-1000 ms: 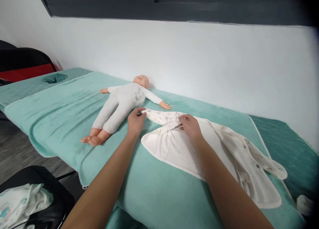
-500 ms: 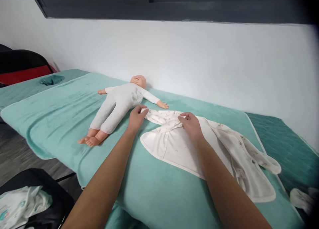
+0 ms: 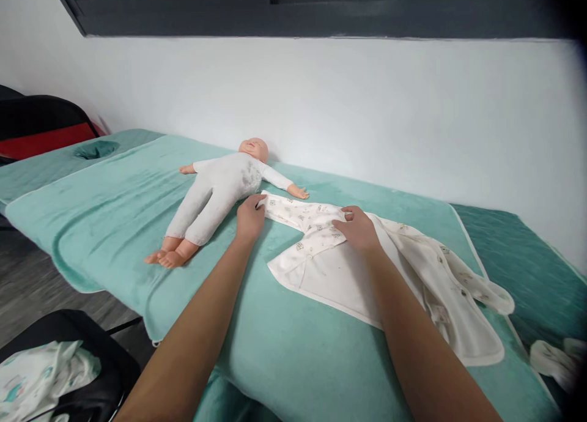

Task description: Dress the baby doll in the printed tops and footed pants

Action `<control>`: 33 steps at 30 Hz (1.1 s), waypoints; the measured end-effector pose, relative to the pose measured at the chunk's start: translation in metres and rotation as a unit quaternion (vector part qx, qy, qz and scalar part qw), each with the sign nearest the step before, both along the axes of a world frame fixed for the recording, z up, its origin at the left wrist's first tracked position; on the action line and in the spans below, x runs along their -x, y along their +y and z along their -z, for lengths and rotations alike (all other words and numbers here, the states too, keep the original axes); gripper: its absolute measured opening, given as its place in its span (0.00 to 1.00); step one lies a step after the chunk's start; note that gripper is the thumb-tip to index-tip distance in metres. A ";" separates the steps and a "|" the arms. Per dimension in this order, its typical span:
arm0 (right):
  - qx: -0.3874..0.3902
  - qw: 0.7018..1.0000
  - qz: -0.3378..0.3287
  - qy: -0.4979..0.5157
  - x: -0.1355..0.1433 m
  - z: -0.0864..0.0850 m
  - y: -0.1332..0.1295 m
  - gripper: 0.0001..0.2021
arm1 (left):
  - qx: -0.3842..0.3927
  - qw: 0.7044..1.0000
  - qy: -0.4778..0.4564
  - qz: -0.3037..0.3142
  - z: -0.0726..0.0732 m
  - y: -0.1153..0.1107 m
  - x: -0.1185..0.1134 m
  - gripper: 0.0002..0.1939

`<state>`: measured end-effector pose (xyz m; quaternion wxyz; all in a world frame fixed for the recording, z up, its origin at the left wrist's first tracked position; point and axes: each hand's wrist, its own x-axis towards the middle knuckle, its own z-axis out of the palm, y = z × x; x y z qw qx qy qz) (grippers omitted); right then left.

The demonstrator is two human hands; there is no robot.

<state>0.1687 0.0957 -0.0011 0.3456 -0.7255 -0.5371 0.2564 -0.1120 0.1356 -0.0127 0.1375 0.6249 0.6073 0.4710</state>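
A white baby shirt (image 3: 330, 269) with a small print lies spread open on the teal bed cover (image 3: 275, 348). My left hand (image 3: 251, 217) pinches the cuff end of its left-hand sleeve, which is pulled out flat. At the shoulder of that same sleeve, my right hand (image 3: 358, 227) grips the cloth between thumb and fingers. The shirt's other sleeve and front panel lie folded out to the right. Just beyond my left hand, a baby doll (image 3: 224, 177) with a white cloth body rests on its back, arms spread, one hand close to the sleeve.
On a black chair (image 3: 110, 361) at the lower left lies a crumpled printed white cloth (image 3: 46, 373). Small white items (image 3: 553, 364) sit at the right edge. A white wall (image 3: 321, 104) runs behind the bed, and a black and red chair (image 3: 46, 128) stands at far left.
The sleeve has been straightened and flattened, with more of its print showing. My right hand has shifted slightly right, and the shirt's near left corner has moved right.
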 end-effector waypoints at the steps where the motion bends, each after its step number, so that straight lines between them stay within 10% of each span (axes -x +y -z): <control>1: 0.002 1.000 0.001 -0.020 -0.001 0.000 0.000 0.24 | -0.001 1.000 0.016 0.003 0.001 0.000 -0.001 0.19; 6: -0.002 0.999 -0.001 -0.055 0.001 0.000 -0.002 0.21 | -0.061 0.981 0.184 0.005 -0.004 -0.015 -0.012 0.17; 12: -0.006 0.994 -0.019 -0.110 0.005 0.001 -0.004 0.18 | -0.064 0.933 0.255 0.244 -0.010 -0.042 -0.027 0.16; 33: 0.027 0.991 -0.009 -0.134 0.006 -0.007 -0.011 0.21 | -0.040 0.925 0.350 0.143 -0.014 -0.061 -0.036 0.12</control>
